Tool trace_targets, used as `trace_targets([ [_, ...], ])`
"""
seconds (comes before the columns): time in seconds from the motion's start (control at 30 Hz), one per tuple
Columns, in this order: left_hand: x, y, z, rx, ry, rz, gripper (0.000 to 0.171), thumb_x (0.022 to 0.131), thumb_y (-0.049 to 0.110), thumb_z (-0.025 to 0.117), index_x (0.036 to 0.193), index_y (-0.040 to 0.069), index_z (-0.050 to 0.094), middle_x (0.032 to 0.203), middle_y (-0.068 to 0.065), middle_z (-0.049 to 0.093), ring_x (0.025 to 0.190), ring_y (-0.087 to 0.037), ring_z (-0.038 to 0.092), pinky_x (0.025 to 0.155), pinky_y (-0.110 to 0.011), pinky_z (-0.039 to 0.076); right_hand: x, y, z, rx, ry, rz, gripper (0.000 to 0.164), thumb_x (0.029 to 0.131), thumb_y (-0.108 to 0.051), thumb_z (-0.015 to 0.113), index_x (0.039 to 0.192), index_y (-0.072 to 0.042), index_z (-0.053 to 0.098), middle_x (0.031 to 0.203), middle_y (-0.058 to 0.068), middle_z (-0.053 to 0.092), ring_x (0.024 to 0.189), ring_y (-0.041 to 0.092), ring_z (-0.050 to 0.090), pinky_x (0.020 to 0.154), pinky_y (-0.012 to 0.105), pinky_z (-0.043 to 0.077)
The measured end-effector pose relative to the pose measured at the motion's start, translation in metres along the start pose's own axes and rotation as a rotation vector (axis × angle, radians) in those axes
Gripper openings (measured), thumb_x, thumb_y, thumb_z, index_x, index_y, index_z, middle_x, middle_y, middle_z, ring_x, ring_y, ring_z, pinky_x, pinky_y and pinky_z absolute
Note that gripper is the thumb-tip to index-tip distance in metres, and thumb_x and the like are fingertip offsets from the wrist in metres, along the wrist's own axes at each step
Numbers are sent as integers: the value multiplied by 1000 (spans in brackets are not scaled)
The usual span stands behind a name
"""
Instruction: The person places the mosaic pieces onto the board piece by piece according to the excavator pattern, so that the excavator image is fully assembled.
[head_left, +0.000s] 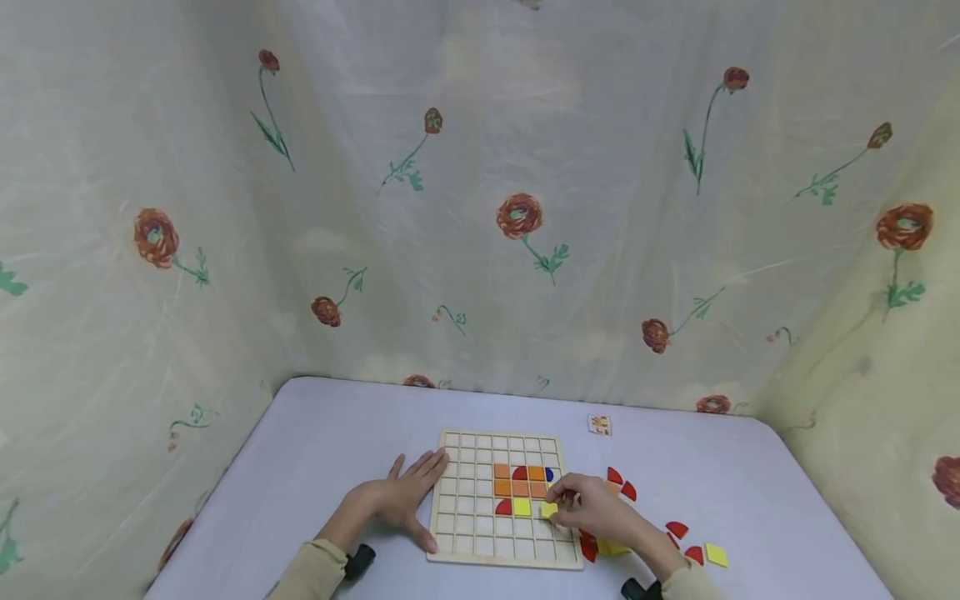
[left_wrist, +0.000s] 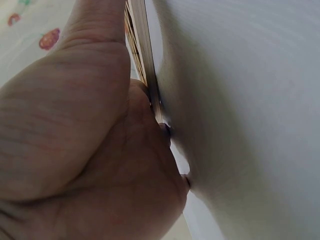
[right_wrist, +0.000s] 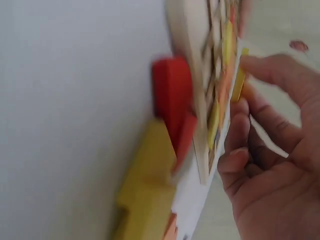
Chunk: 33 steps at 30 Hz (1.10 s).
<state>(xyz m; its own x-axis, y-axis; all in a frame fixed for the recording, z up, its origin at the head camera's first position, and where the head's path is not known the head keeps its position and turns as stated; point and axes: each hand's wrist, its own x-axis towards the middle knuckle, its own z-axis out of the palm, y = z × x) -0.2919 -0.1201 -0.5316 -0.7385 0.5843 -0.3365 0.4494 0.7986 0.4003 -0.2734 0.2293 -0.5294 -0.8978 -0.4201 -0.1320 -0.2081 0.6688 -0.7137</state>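
Observation:
A wooden grid board (head_left: 465,560) lies on the table, with orange and yellow squares and red quarter-round pieces set in some of its cells. My left hand (head_left: 408,498) rests at the board's left edge, fingers straight and thumb spread toward the near corner. In the left wrist view, the palm (left_wrist: 100,130) hides most of the board. Between thumb and fingertips, my right hand (head_left: 600,510) pinches a yellow square tile (head_left: 549,509) over the board's right side. The right wrist view shows this tile (right_wrist: 240,82) held tilted above the board's surface.
Loose red quarter-round pieces (head_left: 677,529) and a yellow square (head_left: 716,555) lie right of the board. More yellow pieces (right_wrist: 150,185) and a red piece (right_wrist: 170,90) sit beside its edge. A small patterned card (head_left: 599,425) lies behind it. Flowered curtains surround the table.

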Motion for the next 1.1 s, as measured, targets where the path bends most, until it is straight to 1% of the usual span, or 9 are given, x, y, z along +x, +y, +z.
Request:
trace_targets([
  [0.1, 1, -1, 0, 0, -5, -6, 130, 66, 62, 78, 156, 8, 1, 164, -8, -2, 151, -28, -4, 116, -62, -3, 4, -1, 9, -12, 2, 13, 19, 82, -22, 77, 97, -15, 68, 88, -1, 60, 80, 15, 51, 62, 20, 43],
  [0.2, 3, -3, 1, 2, -6, -8, 131, 65, 64, 77, 156, 9, 0, 164, -8, -3, 151, -28, -4, 116, -62, -3, 7, -3, 12, -52, 26, 26, 17, 82, -22, 77, 95, -17, 69, 87, -3, 58, 79, 14, 51, 62, 20, 43],
  [0.33, 5, -6, 2, 12, -2, -6, 132, 64, 66, 76, 156, 10, -1, 164, -7, -4, 151, -28, -5, 116, -62, -4, 10, -9, 11, -97, 32, -5, 14, 83, -19, 76, 95, -17, 70, 88, -3, 59, 80, 14, 51, 64, 20, 43],
  [0.43, 6, -7, 3, 19, 2, -1, 133, 64, 67, 76, 156, 10, -2, 164, -7, -5, 151, -27, -5, 116, -61, -4, 11, -10, 10, -99, 15, -25, 13, 84, -17, 75, 95, -16, 70, 89, -3, 60, 81, 15, 51, 66, 20, 44],
  [0.53, 6, -7, 4, 21, 2, 5, 133, 64, 67, 76, 156, 10, -1, 164, -8, -5, 151, -28, -5, 116, -62, -4, 11, -11, 10, -99, 4, -19, 13, 84, -18, 75, 97, -18, 71, 89, -4, 61, 82, 14, 52, 68, 20, 45],
  [0.8, 6, -8, 4, 18, 7, 1, 132, 64, 66, 77, 156, 10, 0, 164, -8, -4, 151, -28, -5, 116, -62, -4, 8, -12, 10, -69, 22, -13, 17, 83, -19, 76, 99, -18, 72, 91, -4, 61, 85, 16, 52, 69, 21, 46],
  [0.9, 6, -8, 4, 21, 6, 7, 132, 64, 66, 77, 156, 9, 0, 164, -8, -4, 151, -28, -4, 116, -62, -3, 7, -10, 5, -53, 62, -1, 16, 83, -21, 76, 98, -17, 71, 93, -3, 62, 85, 15, 53, 69, 20, 46],
  [1.0, 6, -7, 5, 28, 7, 5, 132, 64, 65, 77, 156, 9, 0, 164, -8, -3, 151, -29, -4, 116, -62, -3, 4, -3, -6, -28, 152, 30, 16, 83, -19, 76, 96, -15, 68, 91, -2, 62, 83, 15, 52, 66, 22, 45],
  [1.1, 5, -5, 4, 29, 9, -1, 132, 64, 64, 78, 156, 9, 1, 164, -8, -2, 151, -28, -3, 116, -62, -2, 3, 11, -23, -8, 245, 96, 17, 83, -13, 75, 97, -13, 65, 89, -1, 60, 81, 14, 51, 64, 22, 44],
])
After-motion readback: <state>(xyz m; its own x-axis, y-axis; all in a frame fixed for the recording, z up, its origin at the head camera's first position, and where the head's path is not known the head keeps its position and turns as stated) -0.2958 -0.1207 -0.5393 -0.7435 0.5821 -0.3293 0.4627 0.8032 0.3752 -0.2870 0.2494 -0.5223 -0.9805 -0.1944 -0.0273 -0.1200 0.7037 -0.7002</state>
